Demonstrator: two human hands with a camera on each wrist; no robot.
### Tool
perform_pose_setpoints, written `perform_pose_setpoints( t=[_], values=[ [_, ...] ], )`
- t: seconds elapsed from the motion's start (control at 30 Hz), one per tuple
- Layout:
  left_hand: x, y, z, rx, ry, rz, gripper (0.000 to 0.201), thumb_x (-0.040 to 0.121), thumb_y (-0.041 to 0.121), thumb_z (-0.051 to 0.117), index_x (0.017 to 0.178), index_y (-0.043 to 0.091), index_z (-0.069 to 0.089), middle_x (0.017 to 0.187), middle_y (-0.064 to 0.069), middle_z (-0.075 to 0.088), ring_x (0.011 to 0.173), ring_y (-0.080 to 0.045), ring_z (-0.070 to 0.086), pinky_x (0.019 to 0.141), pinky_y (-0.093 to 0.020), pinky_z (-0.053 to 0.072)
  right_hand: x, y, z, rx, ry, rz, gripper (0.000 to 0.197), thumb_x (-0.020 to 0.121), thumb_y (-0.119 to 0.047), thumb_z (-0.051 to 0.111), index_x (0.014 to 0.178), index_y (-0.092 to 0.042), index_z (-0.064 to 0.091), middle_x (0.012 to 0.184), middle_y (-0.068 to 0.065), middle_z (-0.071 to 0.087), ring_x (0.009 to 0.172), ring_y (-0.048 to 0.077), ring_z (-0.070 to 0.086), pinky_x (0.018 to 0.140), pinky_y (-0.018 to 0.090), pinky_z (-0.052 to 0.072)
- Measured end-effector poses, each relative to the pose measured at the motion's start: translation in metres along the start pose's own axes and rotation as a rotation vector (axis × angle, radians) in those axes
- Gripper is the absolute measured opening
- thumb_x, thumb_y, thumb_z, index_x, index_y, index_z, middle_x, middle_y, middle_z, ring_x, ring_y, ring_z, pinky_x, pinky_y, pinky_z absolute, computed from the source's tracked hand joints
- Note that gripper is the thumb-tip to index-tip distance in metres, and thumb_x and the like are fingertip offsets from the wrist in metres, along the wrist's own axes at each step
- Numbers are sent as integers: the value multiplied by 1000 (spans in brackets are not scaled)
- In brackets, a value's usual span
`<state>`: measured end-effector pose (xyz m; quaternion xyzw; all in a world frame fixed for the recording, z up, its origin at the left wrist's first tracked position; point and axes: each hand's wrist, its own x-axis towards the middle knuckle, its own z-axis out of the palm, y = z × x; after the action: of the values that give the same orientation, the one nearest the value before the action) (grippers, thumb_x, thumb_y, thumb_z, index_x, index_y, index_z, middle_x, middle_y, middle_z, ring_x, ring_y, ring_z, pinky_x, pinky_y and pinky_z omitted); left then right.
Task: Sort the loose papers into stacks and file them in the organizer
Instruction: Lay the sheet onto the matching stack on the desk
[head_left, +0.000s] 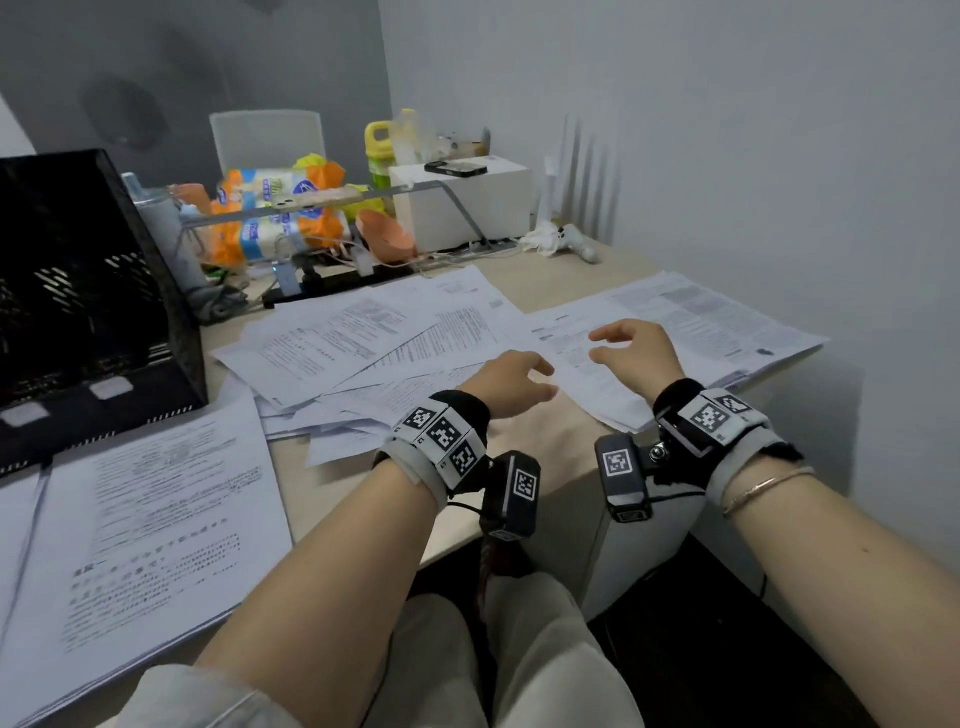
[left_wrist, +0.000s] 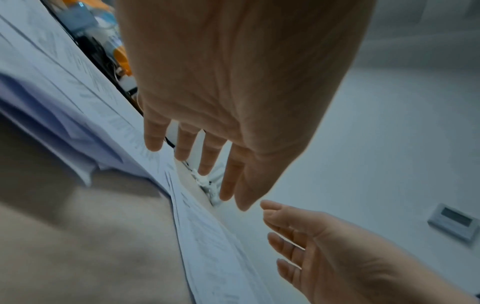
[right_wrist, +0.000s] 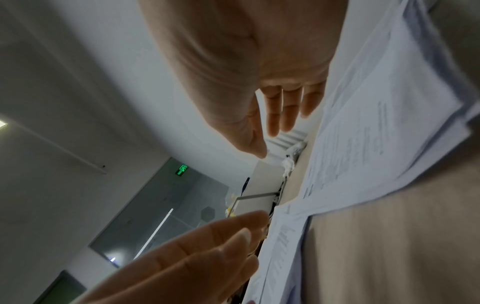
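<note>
Loose printed papers (head_left: 363, 338) lie fanned over the middle of the desk, with another spread (head_left: 691, 322) at the right and a stack (head_left: 150, 519) at the near left. The black mesh organizer (head_left: 88, 291) stands at the far left. My left hand (head_left: 511, 382) hovers open just above the near edge of the middle papers. My right hand (head_left: 631, 348) hovers open over the right spread. Both wrist views show straight, spread fingers (left_wrist: 207, 152) (right_wrist: 283, 109) holding nothing, above the sheets (left_wrist: 215, 246) (right_wrist: 376, 123).
The beige desk (head_left: 545, 436) has clutter along the back: an orange tissue pack (head_left: 280, 218), a phone on a rail (head_left: 317, 200), a white box (head_left: 462, 208) with another phone, a green-yellow bottle (head_left: 382, 153). The wall stands close on the right.
</note>
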<state>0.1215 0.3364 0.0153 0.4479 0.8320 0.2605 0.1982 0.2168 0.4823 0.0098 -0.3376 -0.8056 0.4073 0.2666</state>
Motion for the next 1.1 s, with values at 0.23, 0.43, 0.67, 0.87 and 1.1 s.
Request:
perform_pose_setpoints(
  t=[0.23,0.43,0.67,0.87,1.1],
  values=[
    [-36,-40,-39,12,104,-54,36,93,26,54,128,16,54,140,0,47,130,-15,40,99,-22,26,-2,-41,52,44,-138,-81,17,79,-3,65,91,-13,70,103,6,66,100,16,59,83,24,42],
    [-60,-81,-66,2,163,-173,35,93,28,55,126,18,55,139,0,47,128,-16,42,98,-22,28,-7,-73,99,-9,-345,-118,16,80,-3,65,95,-10,70,94,5,62,90,16,58,78,23,40],
    [-91,-134,-97,28,218,-368,41,93,29,54,131,14,51,142,-3,44,130,-19,40,103,-27,29,-16,-116,160,-113,-589,-257,20,82,-10,68,102,-10,69,113,4,64,99,10,53,85,22,37],
    [-119,-174,-113,-13,289,-516,44,92,27,55,131,9,50,139,-7,48,126,-20,46,98,-27,35,-38,-147,223,-256,-768,-346,43,83,-19,68,123,-12,56,136,7,50,127,18,46,99,25,34],
    [-144,-206,-118,-103,327,-587,36,88,18,60,124,15,57,129,-7,55,115,-23,54,93,-29,42,-54,-159,270,-339,-896,-362,44,86,-11,61,129,-11,55,138,6,51,124,21,49,96,26,39]
  ],
)
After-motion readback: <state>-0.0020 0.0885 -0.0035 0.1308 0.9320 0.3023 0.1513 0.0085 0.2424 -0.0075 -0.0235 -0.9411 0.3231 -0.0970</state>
